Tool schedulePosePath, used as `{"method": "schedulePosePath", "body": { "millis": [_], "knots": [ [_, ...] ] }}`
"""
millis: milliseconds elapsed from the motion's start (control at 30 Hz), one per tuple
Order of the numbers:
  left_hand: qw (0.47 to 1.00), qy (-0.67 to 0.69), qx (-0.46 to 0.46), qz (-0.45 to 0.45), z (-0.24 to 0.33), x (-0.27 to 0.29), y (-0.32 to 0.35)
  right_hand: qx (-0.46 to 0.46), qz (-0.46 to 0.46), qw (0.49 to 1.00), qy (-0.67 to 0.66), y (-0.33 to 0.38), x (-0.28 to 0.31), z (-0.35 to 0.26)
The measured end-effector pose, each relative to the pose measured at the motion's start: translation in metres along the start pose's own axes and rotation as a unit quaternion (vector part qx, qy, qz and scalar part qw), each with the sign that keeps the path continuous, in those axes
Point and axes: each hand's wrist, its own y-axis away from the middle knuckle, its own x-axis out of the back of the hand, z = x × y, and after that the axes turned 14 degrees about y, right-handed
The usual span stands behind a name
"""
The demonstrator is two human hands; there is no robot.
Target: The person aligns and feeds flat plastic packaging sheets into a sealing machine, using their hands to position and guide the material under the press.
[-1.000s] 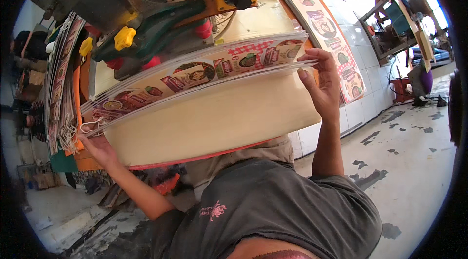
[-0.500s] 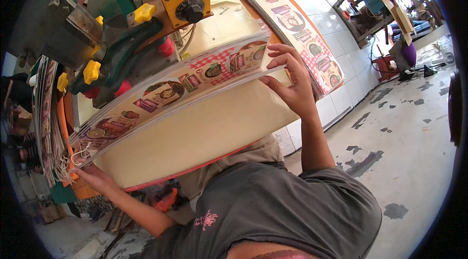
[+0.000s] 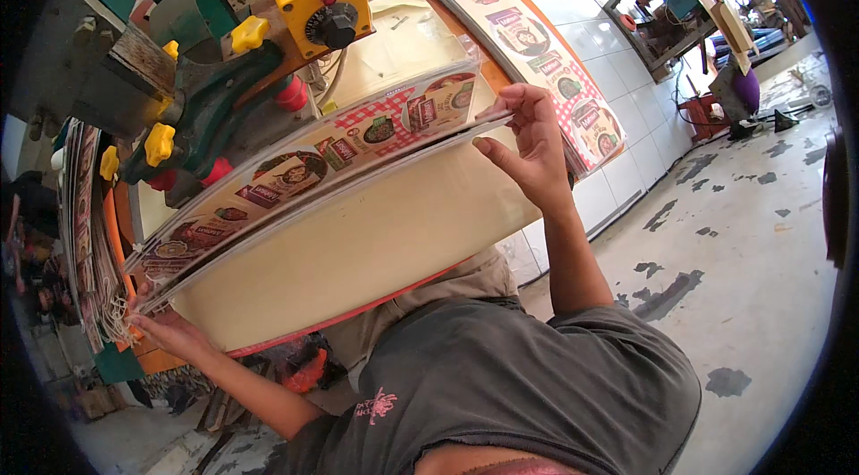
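Beige printed sheets (image 3: 311, 173) stretch between the left fingers (image 3: 154, 326) and right fingers (image 3: 530, 99), which grip their 2 opposite ends.

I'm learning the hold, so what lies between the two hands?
In the head view, a bundle of long printed sheets spans from the left hand to the right hand.

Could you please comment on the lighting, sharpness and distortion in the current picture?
Head view: fisheye optics leave a dark curved rim; glare whitens the upper-right background, and the pale floor tiles shine; the left background is dim; the yellow control box and printed sheets look fairly clear.
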Motion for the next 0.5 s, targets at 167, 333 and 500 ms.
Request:
{"method": "schedulePosePath", "body": {
  "millis": [167,333,500],
  "knots": [
    [0.999,-0.019,-0.032,0.001,0.001,0.0,-0.002,-0.011,-0.046,0.998,0.029,-0.007,0.002,-0.003],
    [0.998,-0.042,-0.036,-0.023,0.009,-0.02,0.003,-0.017,-0.077,0.996,0.047,-0.01,-0.001,-0.003],
    [0.999,-0.034,-0.03,-0.026,0.01,-0.02,0.005,0.004,-0.024,0.996,0.09,-0.006,0.001,0.005]
  ]
}}
